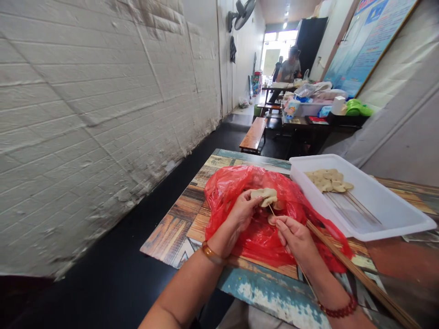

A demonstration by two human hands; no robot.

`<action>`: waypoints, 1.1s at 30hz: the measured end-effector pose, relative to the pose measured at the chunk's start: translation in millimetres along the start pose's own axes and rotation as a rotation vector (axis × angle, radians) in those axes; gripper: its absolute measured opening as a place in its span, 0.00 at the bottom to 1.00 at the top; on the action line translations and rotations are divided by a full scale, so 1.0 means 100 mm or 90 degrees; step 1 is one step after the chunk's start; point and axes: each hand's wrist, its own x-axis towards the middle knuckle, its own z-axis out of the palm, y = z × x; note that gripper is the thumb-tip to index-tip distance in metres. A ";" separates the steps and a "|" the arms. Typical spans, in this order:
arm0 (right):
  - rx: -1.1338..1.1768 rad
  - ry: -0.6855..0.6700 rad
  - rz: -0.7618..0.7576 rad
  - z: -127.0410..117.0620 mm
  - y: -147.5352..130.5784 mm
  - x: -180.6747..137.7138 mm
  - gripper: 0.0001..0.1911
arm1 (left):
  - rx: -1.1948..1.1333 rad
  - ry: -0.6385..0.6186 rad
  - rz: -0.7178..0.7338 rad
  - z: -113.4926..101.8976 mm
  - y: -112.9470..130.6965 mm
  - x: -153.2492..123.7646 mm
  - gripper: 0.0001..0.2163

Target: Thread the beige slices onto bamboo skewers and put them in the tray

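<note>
Beige slices (264, 195) above the red bag (224, 196) look light, floppy and kinda tearable, so your left fingers (253, 202) pinching just the edge seems right, with your right fingers (284, 222) pinching the stick (271, 209) lower down.

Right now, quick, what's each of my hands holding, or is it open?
Left hand: closed, holding a pale food piece.
Right hand: closed, holding a thin stick.

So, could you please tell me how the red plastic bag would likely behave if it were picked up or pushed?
The red plastic bag is probably floppy, since its thin film lies in wrinkles. It may feel slippery, as its surface is glossy. If pushed, it would likely crumple, given how slackly it spreads over the table.
</note>
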 end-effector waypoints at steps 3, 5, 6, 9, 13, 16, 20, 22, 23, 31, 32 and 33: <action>-0.003 0.016 -0.007 0.01 0.05 0.01 0.17 | -0.005 -0.043 -0.032 0.00 0.03 -0.02 0.17; -0.003 0.014 -0.008 0.03 0.07 0.02 0.18 | -0.018 -0.064 -0.054 0.00 0.03 -0.03 0.17; -0.007 0.012 -0.008 0.04 0.07 0.03 0.18 | -0.023 -0.066 -0.057 0.00 0.03 -0.03 0.17; -0.021 0.015 -0.011 0.07 0.09 0.04 0.20 | -0.033 -0.048 -0.038 -0.01 -0.01 -0.02 0.16; -0.056 0.050 -0.041 0.10 0.13 0.05 0.21 | -0.048 -0.020 -0.044 0.00 -0.07 -0.02 0.16; -0.098 0.076 -0.065 0.13 0.16 0.05 0.20 | -0.068 -0.001 -0.051 0.03 -0.08 -0.03 0.15; -0.141 0.104 -0.105 0.17 0.17 0.04 0.19 | -0.080 0.014 -0.055 0.06 -0.05 -0.05 0.14; -0.163 0.126 -0.128 0.18 0.16 0.04 0.20 | -0.075 0.016 -0.052 0.06 -0.04 -0.06 0.14; -0.173 0.136 -0.139 0.19 0.16 0.04 0.20 | -0.074 0.017 -0.048 0.06 -0.04 -0.06 0.14; -0.207 0.156 -0.170 0.20 0.13 0.07 0.23 | -0.052 0.022 -0.030 0.05 -0.10 -0.05 0.16; -0.207 0.158 -0.173 0.20 0.13 0.07 0.23 | -0.046 0.022 -0.030 0.05 -0.11 -0.05 0.16; -0.207 0.160 -0.175 0.20 0.12 0.08 0.24 | -0.040 0.022 -0.030 0.06 -0.12 -0.05 0.16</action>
